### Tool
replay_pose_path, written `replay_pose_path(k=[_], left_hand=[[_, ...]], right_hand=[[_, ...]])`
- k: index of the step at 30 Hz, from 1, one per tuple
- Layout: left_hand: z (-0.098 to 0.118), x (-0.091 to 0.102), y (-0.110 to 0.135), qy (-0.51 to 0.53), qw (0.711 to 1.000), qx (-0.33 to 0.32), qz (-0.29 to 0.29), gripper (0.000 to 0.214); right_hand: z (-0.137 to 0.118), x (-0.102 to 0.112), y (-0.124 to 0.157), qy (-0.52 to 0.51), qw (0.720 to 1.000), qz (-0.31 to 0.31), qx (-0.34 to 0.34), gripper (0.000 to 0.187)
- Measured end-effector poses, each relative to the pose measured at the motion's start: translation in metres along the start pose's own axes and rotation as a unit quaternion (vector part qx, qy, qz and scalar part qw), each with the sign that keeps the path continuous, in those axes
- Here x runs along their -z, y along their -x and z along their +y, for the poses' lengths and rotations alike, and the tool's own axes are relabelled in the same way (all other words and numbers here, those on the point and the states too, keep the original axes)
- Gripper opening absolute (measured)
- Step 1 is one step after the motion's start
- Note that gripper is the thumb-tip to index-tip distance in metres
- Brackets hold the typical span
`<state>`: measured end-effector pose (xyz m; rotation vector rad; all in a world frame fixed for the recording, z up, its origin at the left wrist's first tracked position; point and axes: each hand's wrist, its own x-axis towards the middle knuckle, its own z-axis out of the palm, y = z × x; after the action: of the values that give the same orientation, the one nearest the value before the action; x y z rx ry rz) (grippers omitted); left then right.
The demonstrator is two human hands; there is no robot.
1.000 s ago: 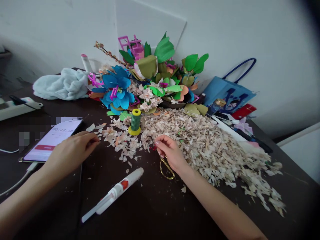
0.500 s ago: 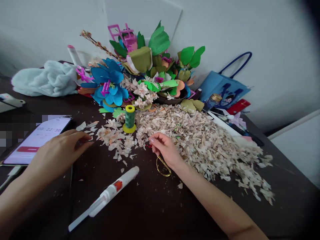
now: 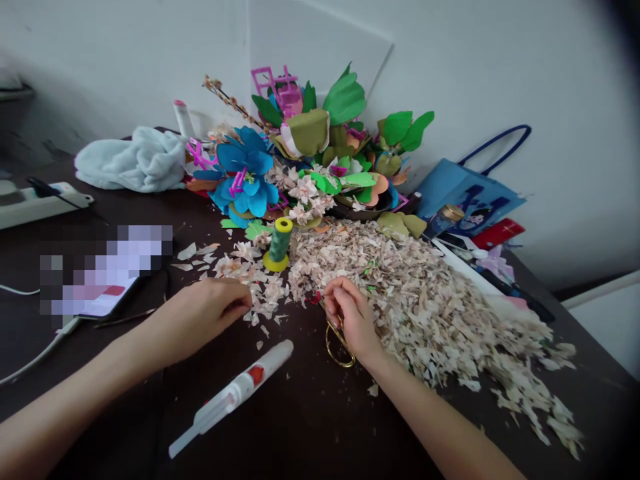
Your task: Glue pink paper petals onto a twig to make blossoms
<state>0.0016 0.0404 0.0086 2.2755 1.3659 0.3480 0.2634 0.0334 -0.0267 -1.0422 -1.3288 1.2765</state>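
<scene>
The left hand [image 3: 200,312] has moved nearer the yellow plastic green-thread spool [image 3: 280,243], curled like the right hand [image 3: 356,319], holds unclear; fine handwork seemingly needs steady pinching.

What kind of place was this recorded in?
Perhaps a home craft corner: the dark table bears a spool of green thread, a heap of pale petal-like scraps and a blue artificial flower.

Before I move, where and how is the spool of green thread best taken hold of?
I'd pinch the spool by its yellow top, coming from above. It stands upright on a wide base, its top clear above the loose petals, while the big pile crowds its right side.
</scene>
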Motion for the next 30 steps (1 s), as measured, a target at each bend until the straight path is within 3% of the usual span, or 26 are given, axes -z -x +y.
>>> replay_pose_path(k=[3,7,10,15,21,26,30], left_hand=[[0.003,-0.001,-0.010,0.037,0.998,-0.047,0.027,0.021],[0.001,-0.005,-0.008,0.084,0.989,-0.086,0.082,0.020],[-0.005,-0.010,-0.003,0.070,0.988,-0.088,0.110,0.020],[-0.016,-0.015,0.000,-0.003,0.979,-0.113,0.167,0.020],[-0.016,-0.018,0.002,-0.029,0.978,-0.118,0.172,0.016],[-0.015,-0.020,0.004,-0.032,0.984,-0.105,0.139,0.017],[-0.019,-0.023,0.005,-0.049,0.980,-0.107,0.163,0.019]], right_hand=[[-0.001,-0.003,0.004,0.053,0.999,0.000,0.007,0.020],[0.000,-0.003,0.006,0.169,0.980,0.021,0.103,0.030],[0.004,-0.002,0.007,0.193,0.967,0.052,0.156,0.033],[0.017,0.004,0.011,0.132,0.979,0.063,0.144,0.036],[0.002,0.003,0.007,0.107,0.990,-0.004,0.095,0.042],[-0.022,0.004,-0.002,0.110,0.993,0.018,0.042,0.020],[-0.029,0.015,-0.005,0.117,0.990,0.042,0.062,0.012]])
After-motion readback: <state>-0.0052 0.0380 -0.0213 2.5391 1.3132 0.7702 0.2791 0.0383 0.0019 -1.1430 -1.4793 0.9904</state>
